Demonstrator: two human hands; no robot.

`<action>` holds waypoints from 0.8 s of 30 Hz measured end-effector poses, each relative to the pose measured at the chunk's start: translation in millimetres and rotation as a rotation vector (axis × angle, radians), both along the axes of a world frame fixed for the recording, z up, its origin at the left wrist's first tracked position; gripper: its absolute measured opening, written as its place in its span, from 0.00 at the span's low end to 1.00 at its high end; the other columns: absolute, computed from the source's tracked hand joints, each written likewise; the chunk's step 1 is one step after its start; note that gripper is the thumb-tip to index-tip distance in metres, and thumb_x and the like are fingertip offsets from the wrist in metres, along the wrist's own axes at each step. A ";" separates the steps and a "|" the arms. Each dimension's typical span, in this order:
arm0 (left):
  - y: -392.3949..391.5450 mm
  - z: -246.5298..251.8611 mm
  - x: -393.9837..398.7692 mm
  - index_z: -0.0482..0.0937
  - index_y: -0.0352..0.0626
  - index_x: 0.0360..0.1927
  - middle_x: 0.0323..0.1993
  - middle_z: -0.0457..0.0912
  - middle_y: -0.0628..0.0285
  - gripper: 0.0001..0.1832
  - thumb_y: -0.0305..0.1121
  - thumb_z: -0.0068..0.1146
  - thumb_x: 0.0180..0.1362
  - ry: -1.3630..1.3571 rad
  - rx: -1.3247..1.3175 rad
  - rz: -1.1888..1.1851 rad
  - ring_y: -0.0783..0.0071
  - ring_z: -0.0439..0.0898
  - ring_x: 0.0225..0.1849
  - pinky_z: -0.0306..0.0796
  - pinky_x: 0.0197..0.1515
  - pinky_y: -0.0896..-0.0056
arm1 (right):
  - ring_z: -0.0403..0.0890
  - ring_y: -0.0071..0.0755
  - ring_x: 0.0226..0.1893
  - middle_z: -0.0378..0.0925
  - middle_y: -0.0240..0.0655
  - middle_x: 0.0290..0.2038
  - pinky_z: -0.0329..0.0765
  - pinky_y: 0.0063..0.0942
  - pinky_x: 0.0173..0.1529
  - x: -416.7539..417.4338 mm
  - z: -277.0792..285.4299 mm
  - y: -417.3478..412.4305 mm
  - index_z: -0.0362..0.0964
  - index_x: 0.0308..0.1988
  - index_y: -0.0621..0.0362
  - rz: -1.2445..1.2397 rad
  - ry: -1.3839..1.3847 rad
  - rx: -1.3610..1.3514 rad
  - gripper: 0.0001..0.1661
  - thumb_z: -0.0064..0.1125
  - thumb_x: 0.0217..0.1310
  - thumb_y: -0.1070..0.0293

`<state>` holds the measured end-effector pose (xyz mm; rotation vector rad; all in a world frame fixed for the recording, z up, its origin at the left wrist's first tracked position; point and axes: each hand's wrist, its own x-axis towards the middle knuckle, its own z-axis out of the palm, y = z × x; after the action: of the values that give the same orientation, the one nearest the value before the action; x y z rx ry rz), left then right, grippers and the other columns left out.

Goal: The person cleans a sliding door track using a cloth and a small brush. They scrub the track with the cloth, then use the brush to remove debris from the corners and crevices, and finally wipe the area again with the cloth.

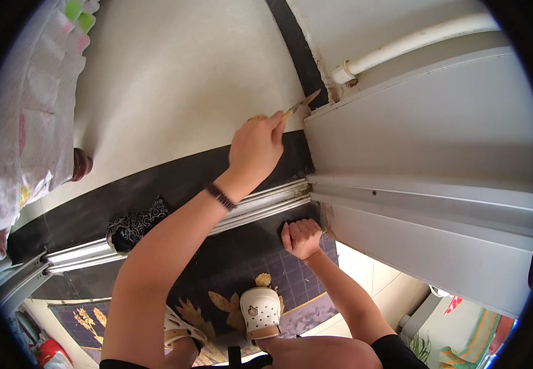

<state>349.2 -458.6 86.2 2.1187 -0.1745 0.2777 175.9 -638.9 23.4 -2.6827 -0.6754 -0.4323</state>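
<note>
My left hand point(257, 147), with a dark beaded bracelet at the wrist, is closed around the light handle of a small brush point(301, 106). The brush's tan tip points up and right, over the black border strip by the corner of the white panel. My right hand point(302, 236) is a fist, knuckles forward, leaning on the black sill point(248, 242) beside the door track's right end. Around its left edge is a very dark patch; whether that is a shadow or a thing I cannot tell. A black-and-white patterned cloth point(135, 226) lies over the metal door track point(266, 205), partly behind my left forearm.
A white pipe point(419, 44) runs along the wall above the white panel point(423, 120). At the far left hang pale fabric point(47, 97) and a brown wooden knob point(82, 164). Below, my white clogs point(260, 309) stand on a dark floral mat point(229, 276). A plant point(418, 346) shows lower right.
</note>
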 end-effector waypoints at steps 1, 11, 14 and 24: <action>-5.0 0.9 12.5 0.83 0.39 0.43 0.26 0.79 0.48 0.11 0.31 0.55 0.61 -0.042 -0.024 0.020 0.50 0.77 0.26 0.69 0.29 0.56 | 0.67 0.38 0.14 0.62 0.33 0.12 0.65 0.34 0.22 1.7 0.2 0.9 0.60 0.14 0.52 0.007 0.004 0.003 0.18 0.59 0.49 0.73; -30.7 7.7 41.3 0.81 0.38 0.48 0.29 0.80 0.49 0.14 0.27 0.52 0.60 0.050 0.159 -0.150 0.49 0.79 0.28 0.73 0.32 0.52 | 0.65 0.37 0.15 0.61 0.32 0.13 0.63 0.33 0.23 6.3 -3.0 -4.0 0.58 0.14 0.51 0.008 0.020 -0.017 0.18 0.57 0.49 0.71; -26.0 6.3 36.0 0.80 0.39 0.49 0.29 0.79 0.50 0.16 0.25 0.51 0.58 -0.001 0.235 -0.207 0.50 0.79 0.28 0.73 0.32 0.53 | 0.65 0.37 0.15 0.61 0.32 0.13 0.62 0.34 0.23 6.1 -1.8 -5.7 0.58 0.14 0.51 0.006 0.030 -0.036 0.18 0.57 0.49 0.71; -11.8 16.3 42.1 0.81 0.44 0.50 0.31 0.79 0.55 0.21 0.20 0.50 0.52 -0.004 0.320 -0.235 0.53 0.80 0.32 0.74 0.34 0.56 | 0.64 0.36 0.15 0.60 0.33 0.13 0.62 0.33 0.23 9.7 -2.8 -4.3 0.58 0.14 0.51 0.017 0.010 -0.023 0.18 0.57 0.49 0.70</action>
<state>391.3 -470.4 102.5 2.3857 -0.4943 0.1201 185.6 -643.2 20.6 -2.6967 -0.7040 -0.4085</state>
